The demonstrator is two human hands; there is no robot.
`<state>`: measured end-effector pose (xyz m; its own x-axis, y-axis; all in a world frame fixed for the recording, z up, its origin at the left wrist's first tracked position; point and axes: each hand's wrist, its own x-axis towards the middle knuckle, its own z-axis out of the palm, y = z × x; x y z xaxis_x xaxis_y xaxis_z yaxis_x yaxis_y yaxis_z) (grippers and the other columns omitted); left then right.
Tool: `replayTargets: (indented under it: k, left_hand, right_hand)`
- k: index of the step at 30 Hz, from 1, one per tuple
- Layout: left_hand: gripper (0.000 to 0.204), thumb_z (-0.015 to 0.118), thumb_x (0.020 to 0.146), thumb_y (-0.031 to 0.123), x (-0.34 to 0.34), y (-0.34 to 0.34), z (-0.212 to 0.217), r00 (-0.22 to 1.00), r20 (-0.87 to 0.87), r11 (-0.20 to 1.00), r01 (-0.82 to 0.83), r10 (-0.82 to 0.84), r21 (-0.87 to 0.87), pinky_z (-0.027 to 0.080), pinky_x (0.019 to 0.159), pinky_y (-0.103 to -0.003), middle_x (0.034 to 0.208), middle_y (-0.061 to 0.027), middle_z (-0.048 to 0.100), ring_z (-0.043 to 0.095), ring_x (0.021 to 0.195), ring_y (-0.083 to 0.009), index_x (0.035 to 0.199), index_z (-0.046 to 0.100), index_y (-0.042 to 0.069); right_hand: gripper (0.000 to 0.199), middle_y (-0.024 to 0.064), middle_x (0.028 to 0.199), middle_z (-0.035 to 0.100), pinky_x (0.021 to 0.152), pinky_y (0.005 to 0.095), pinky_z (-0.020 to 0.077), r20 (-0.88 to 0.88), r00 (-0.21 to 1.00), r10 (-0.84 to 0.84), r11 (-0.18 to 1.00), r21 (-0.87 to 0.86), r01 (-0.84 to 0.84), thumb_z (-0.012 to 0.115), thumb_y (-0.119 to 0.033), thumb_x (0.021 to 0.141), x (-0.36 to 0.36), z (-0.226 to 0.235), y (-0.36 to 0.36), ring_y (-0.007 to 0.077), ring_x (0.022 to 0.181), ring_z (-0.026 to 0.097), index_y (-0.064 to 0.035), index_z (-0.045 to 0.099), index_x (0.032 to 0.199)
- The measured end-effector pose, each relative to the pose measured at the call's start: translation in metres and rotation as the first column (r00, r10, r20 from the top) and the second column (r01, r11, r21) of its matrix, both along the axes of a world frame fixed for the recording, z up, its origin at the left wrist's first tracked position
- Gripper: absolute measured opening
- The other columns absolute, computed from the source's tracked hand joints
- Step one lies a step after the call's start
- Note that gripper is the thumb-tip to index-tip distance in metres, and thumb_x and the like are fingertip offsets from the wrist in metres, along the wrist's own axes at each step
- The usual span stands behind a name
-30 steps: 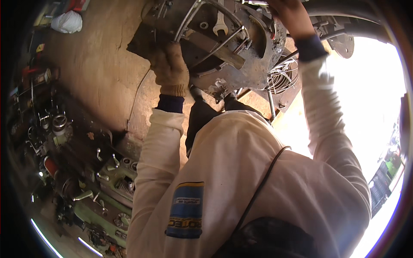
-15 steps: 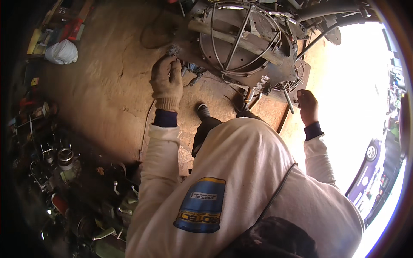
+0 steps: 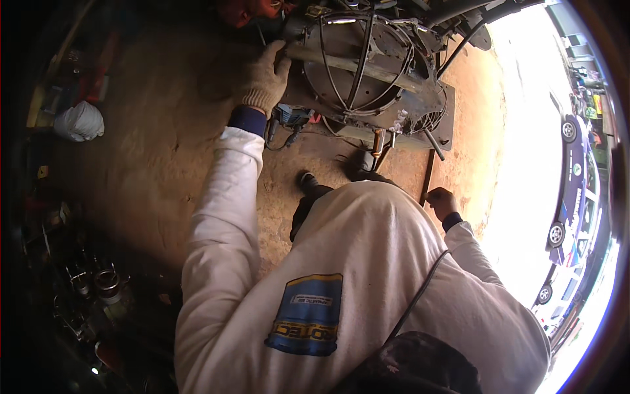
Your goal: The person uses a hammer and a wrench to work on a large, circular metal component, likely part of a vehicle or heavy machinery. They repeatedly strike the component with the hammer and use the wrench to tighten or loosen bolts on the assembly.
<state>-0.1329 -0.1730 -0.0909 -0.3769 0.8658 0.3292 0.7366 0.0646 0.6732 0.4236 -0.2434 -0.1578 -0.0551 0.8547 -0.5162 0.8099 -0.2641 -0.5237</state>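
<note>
My left hand (image 3: 264, 79), in a tan knitted glove, reaches to the left end of a grey metal bar (image 3: 357, 67). Its fingers are stretched out with the thumb apart; whether they touch the bar I cannot tell. Beneath the bar lies a round metal plate with holes (image 3: 333, 85), and bent metal rods (image 3: 359, 62) arch over both like a cage. My bare right hand (image 3: 443, 202) hangs low beside my lap, away from the metalwork. Its fingers are curled closed, and their inner side is hidden.
A blue-grey power tool (image 3: 293, 115) with a dark cord lies below the metalwork's left side. An orange-handled tool (image 3: 378, 142) stands near my feet. To the left rests a white bundle (image 3: 79, 121); metal parts (image 3: 107, 282) crowd the lower left. Vehicles (image 3: 572, 190) stand outside at right.
My left hand has moved up to the bar's end, off a grey fuzzy tuft by its fingertips. My right hand has dropped down and left toward my lap. The view has shifted slightly.
</note>
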Motion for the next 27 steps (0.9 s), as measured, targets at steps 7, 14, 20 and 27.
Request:
replayTargets:
  k: [7,14,20,27]
  left_hand:
    - [0.033,0.064,0.096,0.030,0.004,0.018,-0.008,0.980,0.101,0.985,0.173,-0.170,-0.025,0.053,0.088,-0.042,0.115,-0.0161,0.069,0.066,0.104,-0.0372,0.126,0.061,0.015]
    - [0.033,0.066,0.094,0.027,0.015,0.013,-0.005,0.985,-0.173,0.993,0.026,-0.005,0.115,0.053,0.091,-0.041,0.125,-0.0145,0.064,0.062,0.114,-0.0324,0.124,0.063,0.014]
    - [0.053,0.074,0.086,0.038,0.077,-0.035,0.018,0.950,-0.270,0.955,0.216,-0.158,0.202,0.051,0.095,-0.050,0.141,-0.0183,0.048,0.051,0.126,-0.0396,0.131,0.058,0.014]
    - [0.072,0.076,0.081,0.047,0.124,-0.005,0.053,0.942,-0.307,0.978,0.179,-0.139,0.108,0.038,0.108,-0.057,0.148,-0.0235,0.035,0.036,0.135,-0.0471,0.140,0.049,0.015]
  right_hand:
    - [0.063,0.0129,0.083,0.072,0.067,0.0369,0.0545,0.092,0.979,-0.181,0.905,-0.373,0.202,0.057,-0.059,0.092,0.009,-0.048,-0.026,0.0202,0.073,0.068,0.0014,0.072,0.102]
    - [0.092,0.0223,0.119,0.068,0.097,0.0439,0.0467,-0.002,0.985,0.174,0.824,-0.547,-0.147,0.027,-0.078,0.094,-0.050,-0.067,-0.025,0.0350,0.112,0.064,-0.0008,0.065,0.126]
    - [0.087,0.0242,0.122,0.066,0.099,0.0449,0.0444,0.085,0.973,0.213,0.732,-0.674,-0.101,0.032,-0.076,0.094,-0.054,-0.062,-0.022,0.0383,0.117,0.061,-0.0018,0.066,0.125]
    - [0.057,0.0192,0.094,0.072,0.084,0.0436,0.0518,0.171,0.880,0.443,0.878,-0.279,-0.388,0.053,-0.053,0.097,-0.063,-0.037,-0.001,0.0334,0.093,0.068,0.0002,0.071,0.095]
